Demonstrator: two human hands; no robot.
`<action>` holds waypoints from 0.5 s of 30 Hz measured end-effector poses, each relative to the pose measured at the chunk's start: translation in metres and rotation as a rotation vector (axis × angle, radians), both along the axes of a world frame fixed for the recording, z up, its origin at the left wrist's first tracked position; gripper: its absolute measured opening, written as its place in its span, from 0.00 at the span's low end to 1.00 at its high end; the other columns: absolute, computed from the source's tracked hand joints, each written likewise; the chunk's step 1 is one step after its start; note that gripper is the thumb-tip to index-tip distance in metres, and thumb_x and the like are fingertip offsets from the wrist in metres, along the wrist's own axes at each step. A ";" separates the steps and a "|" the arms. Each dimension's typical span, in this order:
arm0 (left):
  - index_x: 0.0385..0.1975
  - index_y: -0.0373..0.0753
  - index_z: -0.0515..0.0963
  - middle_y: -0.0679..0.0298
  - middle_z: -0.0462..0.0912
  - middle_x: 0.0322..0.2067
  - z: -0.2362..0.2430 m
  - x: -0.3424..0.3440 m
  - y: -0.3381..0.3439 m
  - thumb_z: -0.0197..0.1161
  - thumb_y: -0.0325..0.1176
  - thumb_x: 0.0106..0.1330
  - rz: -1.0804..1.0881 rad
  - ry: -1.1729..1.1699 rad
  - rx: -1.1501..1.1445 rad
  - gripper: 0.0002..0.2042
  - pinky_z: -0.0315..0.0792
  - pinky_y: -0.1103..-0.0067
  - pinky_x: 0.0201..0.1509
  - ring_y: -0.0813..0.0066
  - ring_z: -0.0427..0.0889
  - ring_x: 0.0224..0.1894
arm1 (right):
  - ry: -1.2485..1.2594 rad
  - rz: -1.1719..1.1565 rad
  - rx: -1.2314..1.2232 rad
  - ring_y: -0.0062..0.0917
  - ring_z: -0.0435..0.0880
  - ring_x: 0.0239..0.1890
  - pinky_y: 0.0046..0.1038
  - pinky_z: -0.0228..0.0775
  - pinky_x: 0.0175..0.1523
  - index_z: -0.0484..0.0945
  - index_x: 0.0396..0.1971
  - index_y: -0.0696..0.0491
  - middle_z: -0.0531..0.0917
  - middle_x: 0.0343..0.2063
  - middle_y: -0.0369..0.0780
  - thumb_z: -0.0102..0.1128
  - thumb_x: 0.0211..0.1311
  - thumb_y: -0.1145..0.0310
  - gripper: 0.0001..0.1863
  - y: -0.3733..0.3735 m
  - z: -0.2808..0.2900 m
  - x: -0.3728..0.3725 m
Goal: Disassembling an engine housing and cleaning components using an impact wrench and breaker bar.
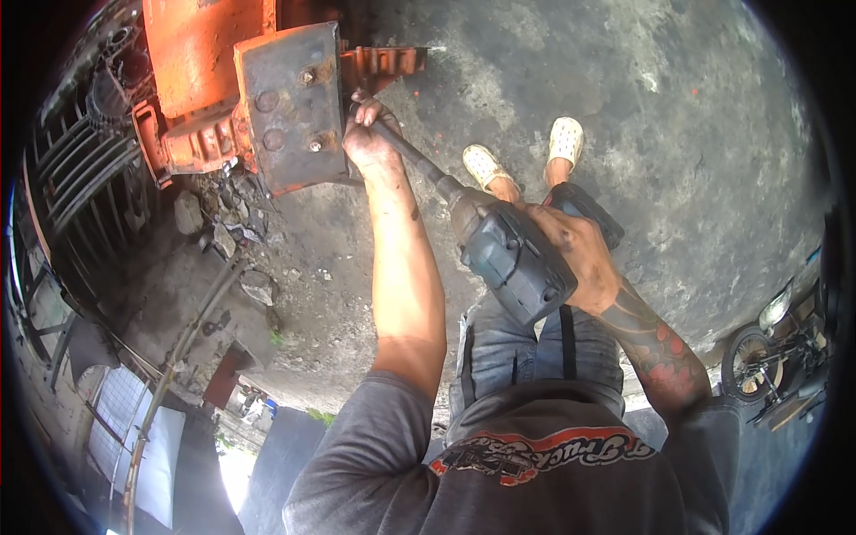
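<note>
My right hand (584, 254) grips the handle of a black cordless impact wrench (517, 259), whose battery pack (593, 209) shows beyond the hand. A long dark extension bar (410, 153) runs from the wrench's nose up and to the left. Around the bar's far end my left hand (373, 138) is closed, right beside the edge of a dark steel plate (294, 111). That plate carries two bolts with shiny ends and sits on a large orange metal part (201, 143). What the bar's tip fits onto is hidden by my left fingers and the plate's edge.
Broken stones (236, 214) lie on the stained concrete floor (678, 107) below the orange part. A curved metal grille (89, 178) stands at the left, near a long thin pole (178, 348). At the far right is a motorcycle (758, 366). My feet wear pale clogs (565, 140).
</note>
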State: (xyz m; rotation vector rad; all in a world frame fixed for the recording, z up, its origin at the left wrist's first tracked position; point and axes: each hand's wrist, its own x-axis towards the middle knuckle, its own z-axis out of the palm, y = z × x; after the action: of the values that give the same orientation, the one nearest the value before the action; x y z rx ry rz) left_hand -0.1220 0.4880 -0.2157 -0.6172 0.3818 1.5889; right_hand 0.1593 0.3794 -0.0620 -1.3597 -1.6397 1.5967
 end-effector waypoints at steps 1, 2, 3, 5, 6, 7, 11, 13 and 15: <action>0.37 0.27 0.63 0.54 0.71 0.30 -0.003 -0.002 0.000 0.38 0.27 0.68 0.006 0.022 0.033 0.09 0.66 0.83 0.20 0.76 0.69 0.20 | -0.008 -0.023 -0.015 0.40 0.83 0.33 0.34 0.74 0.38 0.73 0.47 0.59 0.81 0.31 0.46 0.65 0.43 0.67 0.27 0.004 0.000 -0.003; 0.36 0.27 0.64 0.56 0.70 0.28 -0.005 -0.003 0.000 0.38 0.25 0.67 0.009 0.021 0.022 0.08 0.67 0.83 0.21 0.77 0.69 0.20 | -0.010 -0.023 -0.041 0.41 0.83 0.33 0.34 0.74 0.38 0.73 0.46 0.58 0.81 0.30 0.46 0.66 0.42 0.67 0.27 0.006 0.000 -0.006; 0.36 0.27 0.66 0.58 0.69 0.26 -0.007 -0.004 0.000 0.39 0.23 0.65 -0.021 -0.007 0.035 0.08 0.68 0.82 0.22 0.77 0.69 0.20 | 0.013 0.006 -0.033 0.41 0.83 0.33 0.34 0.74 0.38 0.73 0.46 0.58 0.81 0.30 0.46 0.66 0.42 0.67 0.27 0.007 0.002 -0.007; 0.34 0.27 0.66 0.58 0.70 0.25 -0.009 -0.002 -0.001 0.39 0.24 0.66 0.045 0.046 -0.015 0.08 0.70 0.82 0.23 0.77 0.70 0.20 | 0.039 -0.026 -0.087 0.41 0.83 0.32 0.33 0.74 0.39 0.73 0.45 0.58 0.81 0.30 0.45 0.66 0.42 0.66 0.26 0.007 0.007 -0.008; 0.33 0.27 0.67 0.58 0.70 0.25 -0.010 0.001 0.000 0.40 0.26 0.68 0.037 0.049 0.001 0.09 0.72 0.82 0.24 0.76 0.72 0.21 | 0.032 -0.021 -0.081 0.41 0.83 0.32 0.33 0.74 0.39 0.73 0.45 0.58 0.81 0.30 0.45 0.66 0.42 0.66 0.26 0.009 0.007 -0.007; 0.33 0.27 0.67 0.58 0.70 0.25 -0.011 0.003 0.001 0.40 0.26 0.68 0.076 0.065 -0.024 0.09 0.72 0.82 0.24 0.76 0.72 0.21 | -0.036 0.033 -0.087 0.38 0.83 0.34 0.31 0.74 0.39 0.74 0.46 0.57 0.81 0.32 0.46 0.67 0.44 0.65 0.26 0.009 0.009 -0.007; 0.35 0.32 0.67 0.59 0.72 0.26 -0.013 0.010 0.008 0.42 0.38 0.72 0.108 0.209 -0.112 0.14 0.74 0.81 0.25 0.74 0.74 0.24 | 0.239 -0.153 -0.418 0.29 0.83 0.35 0.28 0.74 0.39 0.77 0.43 0.54 0.82 0.33 0.40 0.67 0.51 0.68 0.18 0.003 0.009 -0.020; 0.33 0.32 0.67 0.60 0.72 0.25 -0.013 0.011 0.009 0.42 0.39 0.72 0.093 0.229 -0.169 0.15 0.73 0.82 0.25 0.75 0.74 0.25 | 0.214 -0.214 -0.410 0.27 0.82 0.36 0.28 0.74 0.40 0.77 0.42 0.54 0.82 0.34 0.39 0.66 0.54 0.69 0.15 -0.006 0.011 -0.029; 0.32 0.32 0.67 0.60 0.71 0.24 -0.014 0.009 0.009 0.43 0.37 0.72 0.125 0.249 -0.179 0.13 0.72 0.83 0.24 0.76 0.73 0.24 | 0.139 -0.283 -0.428 0.27 0.82 0.36 0.28 0.74 0.40 0.77 0.42 0.55 0.82 0.35 0.39 0.65 0.56 0.70 0.13 -0.014 0.013 -0.033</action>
State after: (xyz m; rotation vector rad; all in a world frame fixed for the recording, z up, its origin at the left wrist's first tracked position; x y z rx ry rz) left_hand -0.1132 0.4970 -0.2296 -0.5891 0.6877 1.7702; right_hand 0.1260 0.3656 -0.0489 -1.5615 -1.0047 1.8805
